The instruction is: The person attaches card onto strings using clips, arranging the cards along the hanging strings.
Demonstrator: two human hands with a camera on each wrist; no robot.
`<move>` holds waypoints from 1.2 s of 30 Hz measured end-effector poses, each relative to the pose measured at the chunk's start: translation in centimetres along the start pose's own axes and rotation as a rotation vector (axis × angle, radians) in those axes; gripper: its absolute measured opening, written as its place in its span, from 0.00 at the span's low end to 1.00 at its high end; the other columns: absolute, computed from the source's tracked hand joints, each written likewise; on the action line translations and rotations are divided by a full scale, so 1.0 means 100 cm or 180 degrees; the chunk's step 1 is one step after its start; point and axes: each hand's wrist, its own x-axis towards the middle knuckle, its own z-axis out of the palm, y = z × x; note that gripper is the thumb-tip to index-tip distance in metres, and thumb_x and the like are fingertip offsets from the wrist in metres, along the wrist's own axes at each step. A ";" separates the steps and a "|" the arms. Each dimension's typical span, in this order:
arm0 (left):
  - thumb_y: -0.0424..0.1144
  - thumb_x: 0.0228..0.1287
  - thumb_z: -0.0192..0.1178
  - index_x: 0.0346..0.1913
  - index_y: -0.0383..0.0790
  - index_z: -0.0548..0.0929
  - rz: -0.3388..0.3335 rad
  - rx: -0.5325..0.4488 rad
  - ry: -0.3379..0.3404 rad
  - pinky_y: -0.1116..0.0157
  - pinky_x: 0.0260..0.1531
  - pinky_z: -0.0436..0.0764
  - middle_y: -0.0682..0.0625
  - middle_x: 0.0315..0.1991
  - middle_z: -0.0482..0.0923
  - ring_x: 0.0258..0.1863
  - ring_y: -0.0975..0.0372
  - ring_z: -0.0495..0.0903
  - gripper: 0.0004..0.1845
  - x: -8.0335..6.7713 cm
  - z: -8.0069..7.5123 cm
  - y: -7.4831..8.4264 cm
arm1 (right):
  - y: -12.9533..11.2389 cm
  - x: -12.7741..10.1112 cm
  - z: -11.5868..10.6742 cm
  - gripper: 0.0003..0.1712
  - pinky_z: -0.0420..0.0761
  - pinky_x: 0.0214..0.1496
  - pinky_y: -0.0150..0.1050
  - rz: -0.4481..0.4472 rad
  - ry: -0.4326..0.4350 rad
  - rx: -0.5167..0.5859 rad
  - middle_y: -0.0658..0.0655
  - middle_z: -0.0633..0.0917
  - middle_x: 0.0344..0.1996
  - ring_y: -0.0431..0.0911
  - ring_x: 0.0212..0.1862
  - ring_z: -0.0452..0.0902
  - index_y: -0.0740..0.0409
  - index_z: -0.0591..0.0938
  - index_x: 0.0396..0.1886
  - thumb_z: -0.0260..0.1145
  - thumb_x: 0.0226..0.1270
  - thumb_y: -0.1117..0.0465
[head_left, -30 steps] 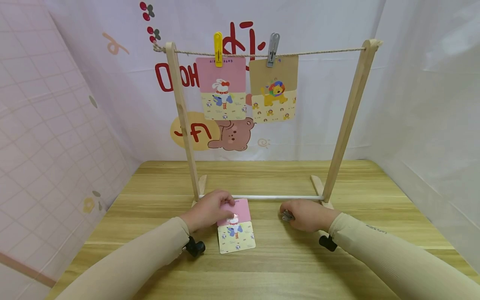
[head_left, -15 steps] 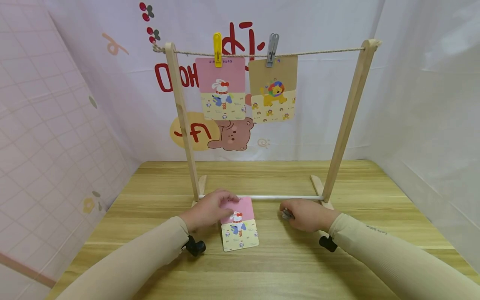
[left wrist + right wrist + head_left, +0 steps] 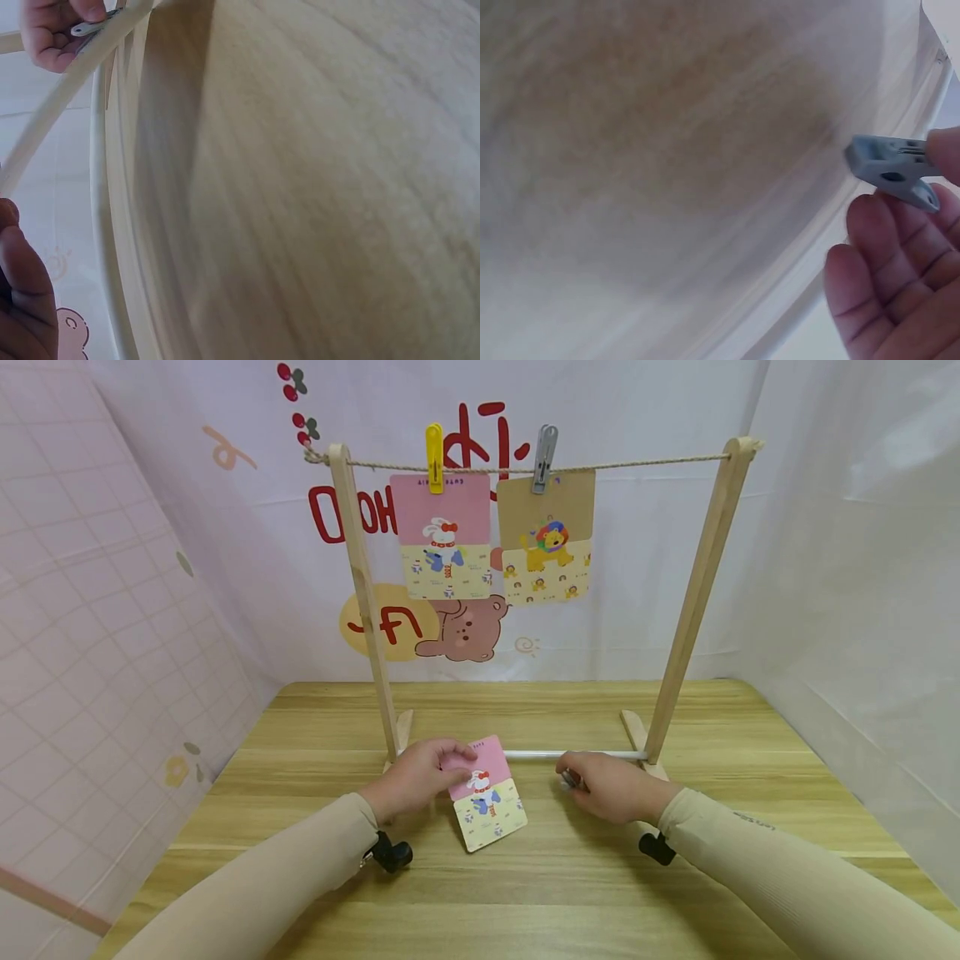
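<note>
The left hand [image 3: 418, 774] gripped the pink-and-yellow card [image 3: 487, 793] at its pink top-left corner, fingers curled over that edge, and the card stood tilted, its pink end raised off the wooden table [image 3: 525, 893] and its yellow end lowest and nearest the person. The card's long axis ran from the fingers down and to the right, so the free yellow end pointed toward the space between the two hands. The right hand [image 3: 611, 787] lay just right of the card, apart from it, with a grey clothespin [image 3: 894, 171] pinched between thumb and fingertips; the other fingers [image 3: 877, 262] appeared loosely curled beneath it. The pin's long axis ran roughly level, its tip pointing left toward the card. Both hands sat just in front of the white crossbar [image 3: 577, 754] of the wooden rack [image 3: 693, 602]. Overhead, the string [image 3: 645, 463] carried a pink card [image 3: 444, 535] under a yellow clothespin [image 3: 434, 457] and a brown card [image 3: 546, 537] under a second grey pin [image 3: 544, 458]; the stretch of string to their right hung bare, above the right hand's side
</note>
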 end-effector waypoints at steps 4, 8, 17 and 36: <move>0.36 0.69 0.70 0.54 0.52 0.88 0.0003 -0.0015 -0.0014 0.69 0.29 0.79 0.49 0.51 0.84 0.35 0.62 0.79 0.13 0.000 0.000 0.000 | -0.001 0.001 0.001 0.15 0.81 0.41 0.35 0.0034 0.0144 0.0060 0.48 0.84 0.37 0.36 0.38 0.78 0.61 0.79 0.55 0.68 0.72 0.66; 0.36 0.70 0.69 0.56 0.51 0.87 0.0025 -0.0021 -0.0015 0.69 0.29 0.77 0.49 0.48 0.84 0.33 0.63 0.78 0.14 0.000 -0.001 0.000 | -0.001 0.003 0.001 0.13 0.80 0.37 0.33 0.0064 0.0268 0.0252 0.47 0.84 0.36 0.35 0.36 0.77 0.60 0.80 0.53 0.68 0.72 0.66; 0.39 0.70 0.70 0.53 0.52 0.88 0.0142 -0.0142 0.0201 0.71 0.33 0.79 0.51 0.58 0.85 0.38 0.63 0.80 0.11 0.001 -0.002 0.002 | -0.007 0.004 -0.004 0.13 0.79 0.33 0.31 0.0120 0.0445 0.0705 0.45 0.83 0.35 0.34 0.32 0.76 0.57 0.79 0.53 0.69 0.72 0.66; 0.37 0.72 0.68 0.55 0.51 0.87 0.0359 -0.0030 0.0351 0.69 0.33 0.80 0.52 0.41 0.85 0.38 0.60 0.79 0.12 0.001 0.000 0.010 | -0.013 -0.001 -0.013 0.14 0.78 0.27 0.32 0.0185 0.0964 0.1158 0.57 0.88 0.37 0.35 0.28 0.77 0.60 0.78 0.53 0.69 0.71 0.70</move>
